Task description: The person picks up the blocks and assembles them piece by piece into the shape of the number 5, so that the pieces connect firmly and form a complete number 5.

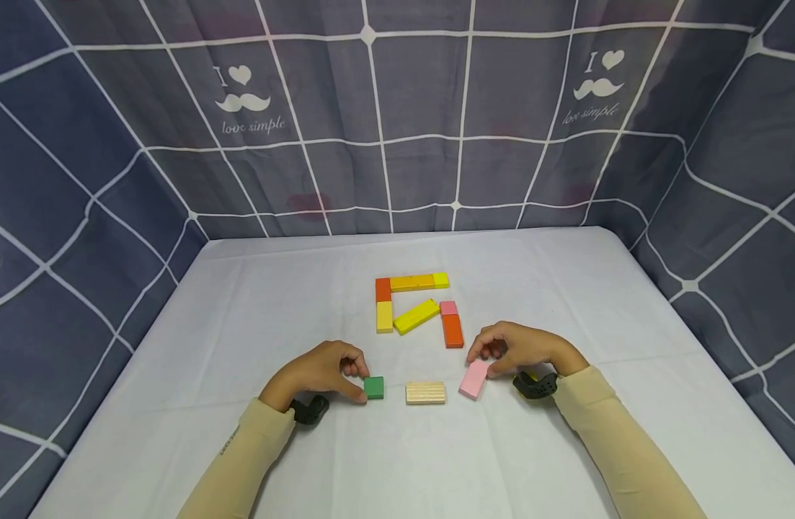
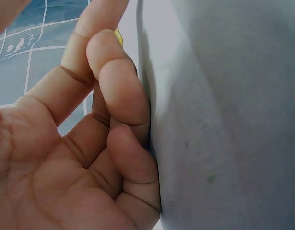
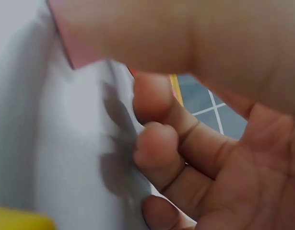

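My left hand [image 1: 329, 369] rests low over the white cloth, its thumb and index finger pinching a small green block [image 1: 374, 388] at its left end. In the left wrist view, the curled fingers [image 2: 123, 91] lie against the cloth and the green block is hidden. On the other side, my right hand [image 1: 517, 344] holds a pink block [image 1: 473, 380] by its upper end, between thumb and index finger. The right wrist view shows a corner of the pink block [image 3: 82, 48] under the thumb. Between the hands lies a ridged, wood-coloured block [image 1: 426, 393].
Farther back, red [image 1: 383, 290], orange [image 1: 411, 282] and yellow [image 1: 384, 317] blocks form a corner. A slanted yellow block [image 1: 416, 316] lies beside an orange-red block [image 1: 452, 331] topped by a small pink one [image 1: 448, 308]. Another yellow piece [image 3: 22, 219] sits by my right wrist.
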The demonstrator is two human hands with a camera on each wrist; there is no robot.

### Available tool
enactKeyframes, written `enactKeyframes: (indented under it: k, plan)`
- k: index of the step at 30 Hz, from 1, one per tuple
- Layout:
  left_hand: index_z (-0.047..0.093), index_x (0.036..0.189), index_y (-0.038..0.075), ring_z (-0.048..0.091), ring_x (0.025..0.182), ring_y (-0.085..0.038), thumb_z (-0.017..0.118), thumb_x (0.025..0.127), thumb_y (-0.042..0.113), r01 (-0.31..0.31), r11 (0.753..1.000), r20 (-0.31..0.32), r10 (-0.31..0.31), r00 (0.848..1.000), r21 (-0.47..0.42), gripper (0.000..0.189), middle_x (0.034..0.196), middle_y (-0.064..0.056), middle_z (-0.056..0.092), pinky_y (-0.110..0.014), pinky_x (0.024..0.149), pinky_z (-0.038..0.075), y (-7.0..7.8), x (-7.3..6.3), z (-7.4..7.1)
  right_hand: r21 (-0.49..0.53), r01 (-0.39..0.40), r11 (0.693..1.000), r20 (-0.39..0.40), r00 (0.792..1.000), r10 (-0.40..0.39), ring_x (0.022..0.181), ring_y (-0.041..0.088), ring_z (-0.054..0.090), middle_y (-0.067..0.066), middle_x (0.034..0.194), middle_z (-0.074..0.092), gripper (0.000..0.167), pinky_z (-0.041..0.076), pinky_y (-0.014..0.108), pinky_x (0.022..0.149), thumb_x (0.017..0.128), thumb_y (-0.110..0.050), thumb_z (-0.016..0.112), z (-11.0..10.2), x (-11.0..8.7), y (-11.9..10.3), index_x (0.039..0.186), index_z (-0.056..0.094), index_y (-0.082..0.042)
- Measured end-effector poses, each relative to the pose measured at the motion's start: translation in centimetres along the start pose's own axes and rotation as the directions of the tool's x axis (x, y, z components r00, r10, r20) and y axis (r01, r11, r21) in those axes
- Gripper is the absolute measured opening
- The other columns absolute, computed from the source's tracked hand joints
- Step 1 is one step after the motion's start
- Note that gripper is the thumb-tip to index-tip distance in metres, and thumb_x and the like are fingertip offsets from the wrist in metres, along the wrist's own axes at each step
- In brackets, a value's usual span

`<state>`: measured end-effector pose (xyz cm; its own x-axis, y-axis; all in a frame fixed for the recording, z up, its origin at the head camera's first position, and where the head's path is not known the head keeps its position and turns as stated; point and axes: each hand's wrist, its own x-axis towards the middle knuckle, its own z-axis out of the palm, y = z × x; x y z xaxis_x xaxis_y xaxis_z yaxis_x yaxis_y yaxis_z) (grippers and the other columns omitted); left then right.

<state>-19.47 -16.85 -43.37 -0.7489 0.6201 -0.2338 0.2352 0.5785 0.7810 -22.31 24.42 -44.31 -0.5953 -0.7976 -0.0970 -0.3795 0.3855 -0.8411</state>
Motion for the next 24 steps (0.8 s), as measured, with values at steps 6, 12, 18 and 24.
enactKeyframes:
  k: [6,12,18,24]
  plan:
    - [0.077,0.092,0.011,0.055,0.083,-0.014,0.098,0.076,0.012,-0.003,1.000,-0.001,0.003,1.000,0.001,0.026,0.087,0.003,0.065,-0.025,0.078,0.046,-0.1,0.0,0.1,0.016,-0.003,1.000,-0.038,0.999,0.003,0.080,0.013,0.052,0.000,0.087,0.059,0.025,0.040,0.021,0.070,0.090,0.005,0.079,0.2,0.4,-0.2,0.113,0.078,-0.001]
    - [0.077,0.092,0.011,0.055,0.083,-0.014,0.097,0.077,0.013,-0.003,1.000,0.004,0.003,1.000,-0.001,0.025,0.086,0.002,0.064,-0.025,0.077,0.046,-0.1,0.1,-0.1,0.009,0.027,1.000,-0.063,0.998,-0.026,0.076,0.008,0.049,-0.004,0.083,0.053,0.022,0.038,0.022,0.067,0.093,0.003,0.078,0.4,0.6,-0.5,0.115,0.077,0.000]
    - [0.077,0.092,0.011,0.055,0.083,-0.015,0.098,0.076,0.013,0.000,1.000,0.003,0.000,1.000,0.011,0.025,0.086,0.002,0.064,-0.025,0.078,0.046,-0.2,0.1,-0.2,-0.024,0.000,1.000,-0.106,0.994,-0.002,0.076,0.010,0.048,-0.005,0.082,0.051,0.021,0.037,0.022,0.069,0.094,0.000,0.078,0.9,0.9,-1.0,0.115,0.079,-0.002]
    - [0.077,0.092,0.012,0.056,0.083,-0.015,0.098,0.076,0.014,0.001,1.000,0.002,-0.001,1.000,0.013,0.026,0.087,0.003,0.065,-0.025,0.078,0.047,-0.4,0.2,-0.1,-0.030,-0.007,1.000,-0.128,0.992,0.003,0.074,0.009,0.047,-0.006,0.080,0.051,0.023,0.036,0.022,0.068,0.095,0.002,0.077,1.4,1.4,-1.3,0.117,0.079,-0.001]
